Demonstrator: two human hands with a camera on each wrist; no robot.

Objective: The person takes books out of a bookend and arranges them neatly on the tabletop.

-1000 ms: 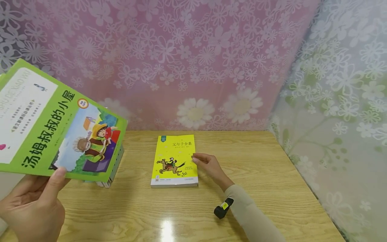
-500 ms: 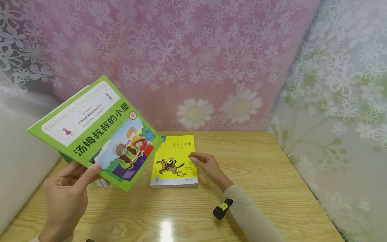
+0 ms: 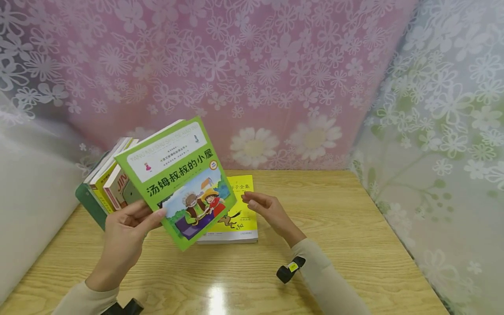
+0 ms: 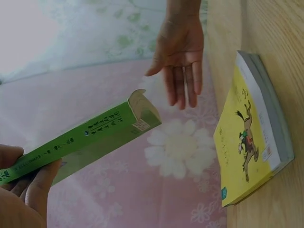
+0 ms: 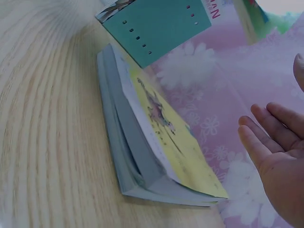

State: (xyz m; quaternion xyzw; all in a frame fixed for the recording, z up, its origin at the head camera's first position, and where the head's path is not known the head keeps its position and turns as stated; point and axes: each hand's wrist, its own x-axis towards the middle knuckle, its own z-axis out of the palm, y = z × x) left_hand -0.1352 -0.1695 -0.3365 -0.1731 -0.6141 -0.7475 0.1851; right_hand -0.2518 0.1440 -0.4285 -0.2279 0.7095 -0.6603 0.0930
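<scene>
My left hand (image 3: 126, 238) grips a green picture-cover book (image 3: 185, 183) by its spine side, thumb on the front cover, holding it tilted in the air. In the left wrist view the green spine (image 4: 85, 135) shows, and one corner of the cover curls up. Below and behind it a thick yellow book (image 3: 244, 218) lies flat on the table, partly covered by the green one in the head view. My right hand (image 3: 273, 214) hovers beside the yellow book's right side with fingers extended; in the right wrist view its palm (image 5: 285, 166) holds nothing.
A row of several upright books (image 3: 104, 186) leans at the left of the wooden table (image 3: 327, 218), its near teal cover (image 5: 156, 28) seen in the right wrist view. A pink floral curtain (image 3: 252, 87) hangs behind, and pale cloth (image 3: 445, 153) borders the right edge.
My left hand has carried the green book rightward from the far left to over the yellow book, uncovering the row of books. My right hand has lifted slightly from the yellow book's edge.
</scene>
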